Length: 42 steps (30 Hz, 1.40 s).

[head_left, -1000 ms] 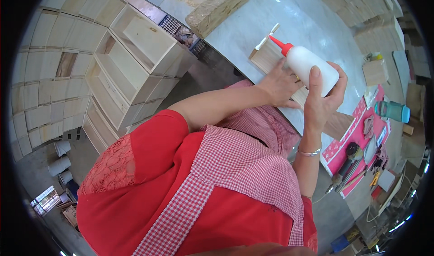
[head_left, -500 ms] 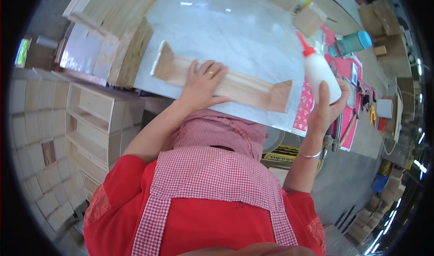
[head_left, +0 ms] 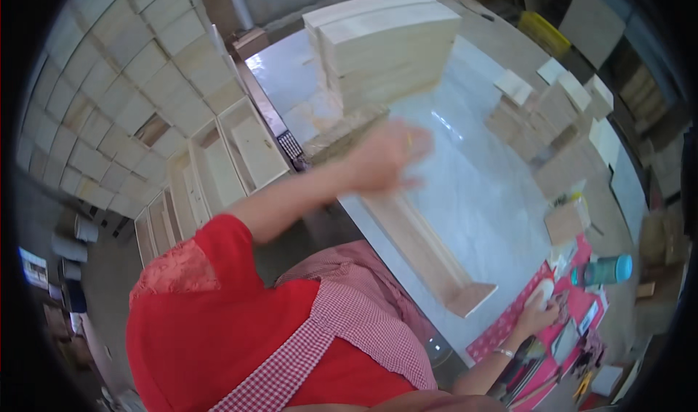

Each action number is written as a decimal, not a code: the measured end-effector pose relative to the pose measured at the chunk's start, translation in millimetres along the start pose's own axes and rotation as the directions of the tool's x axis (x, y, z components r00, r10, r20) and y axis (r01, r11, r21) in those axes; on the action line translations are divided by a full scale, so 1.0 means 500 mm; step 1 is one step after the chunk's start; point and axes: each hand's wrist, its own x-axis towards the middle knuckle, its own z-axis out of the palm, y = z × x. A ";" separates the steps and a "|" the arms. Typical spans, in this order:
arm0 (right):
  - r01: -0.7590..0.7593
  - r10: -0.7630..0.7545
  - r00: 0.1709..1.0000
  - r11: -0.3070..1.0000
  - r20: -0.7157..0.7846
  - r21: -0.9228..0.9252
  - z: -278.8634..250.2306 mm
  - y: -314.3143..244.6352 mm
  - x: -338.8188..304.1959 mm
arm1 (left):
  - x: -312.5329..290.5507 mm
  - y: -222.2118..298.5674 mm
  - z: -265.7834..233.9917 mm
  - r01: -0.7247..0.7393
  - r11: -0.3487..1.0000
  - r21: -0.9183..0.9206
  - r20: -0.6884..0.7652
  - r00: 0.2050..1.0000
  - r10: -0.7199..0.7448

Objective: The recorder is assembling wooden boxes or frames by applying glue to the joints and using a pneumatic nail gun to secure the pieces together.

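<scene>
A long wooden tray-like frame [head_left: 425,256] with a small end block lies slantwise along the near edge of the pale table. My left hand [head_left: 392,156] is over its far end, smeared by motion, so its fingers cannot be made out. That far end is hidden behind the hand. At the right, my right hand [head_left: 538,316] grips a white squeeze bottle [head_left: 541,293], held low over a pink patterned sheet [head_left: 502,333]. The bottle's red nozzle is not clearly visible.
A stack of pale boards [head_left: 392,52] stands at the back, with a rough wooden beam [head_left: 342,136] before it. Wood blocks [head_left: 542,114] stand at right, near a teal bottle [head_left: 603,270]. Open drawers [head_left: 251,146] and stacked wooden boxes [head_left: 109,92] fill the left.
My view has swung to the left. The right hand has lowered the squeeze bottle to the pink sheet. My left hand has moved off the frame's middle toward its far end.
</scene>
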 end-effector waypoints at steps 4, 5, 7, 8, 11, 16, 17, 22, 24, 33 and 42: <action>0.070 -0.064 0.996 0.993 -0.064 0.090 -0.042 -0.025 -0.017 | 0.161 -0.204 -0.192 0.403 0.828 0.390 -0.252 0.911 -0.325; 0.053 -0.048 0.997 0.994 -0.054 0.092 -0.054 -0.023 -0.025 | 0.189 -0.282 -0.210 0.463 0.782 0.417 -0.251 0.886 -0.391; 0.014 -0.011 0.999 0.995 -0.032 0.094 -0.068 -0.025 -0.041 | 0.225 -0.395 -0.237 0.582 0.653 0.484 -0.174 0.795 -0.581; 0.015 -0.011 0.999 0.995 -0.043 0.097 -0.076 -0.028 -0.051 | 0.235 -0.430 -0.248 0.630 0.569 0.528 -0.101 0.712 -0.694; -0.034 0.038 0.999 0.992 -0.031 0.119 -0.100 -0.039 -0.081 | 0.230 -0.538 -0.235 0.690 0.471 0.550 0.059 0.530 -0.846; -0.012 0.015 0.999 0.997 -0.029 0.077 -0.147 -0.043 -0.100 | 0.214 -0.599 -0.233 0.783 0.512 0.354 0.235 0.455 -0.859; -0.025 0.029 0.999 0.996 -0.040 0.091 -0.152 -0.042 -0.104 | 0.215 -0.583 -0.235 0.776 0.499 0.386 0.101 0.502 -0.859; -0.049 0.058 0.997 0.989 -0.059 0.138 -0.187 -0.110 -0.092 | 0.191 -0.489 -0.288 0.653 0.553 0.518 -0.320 0.747 -0.583; -0.021 0.031 0.998 0.987 -0.058 0.161 -0.197 -0.156 -0.078 | 0.199 -0.446 -0.298 0.561 0.606 0.564 -0.356 0.827 -0.435; -0.052 -0.210 0.948 0.643 0.241 0.764 -0.175 -0.453 -0.069 | 0.116 -0.059 -0.139 0.066 0.998 -0.001 0.080 0.995 -0.066; -0.275 -0.074 0.946 0.331 0.316 0.903 -0.215 -0.495 -0.160 | 0.110 0.122 -0.068 -0.280 0.960 0.002 -0.066 0.958 0.279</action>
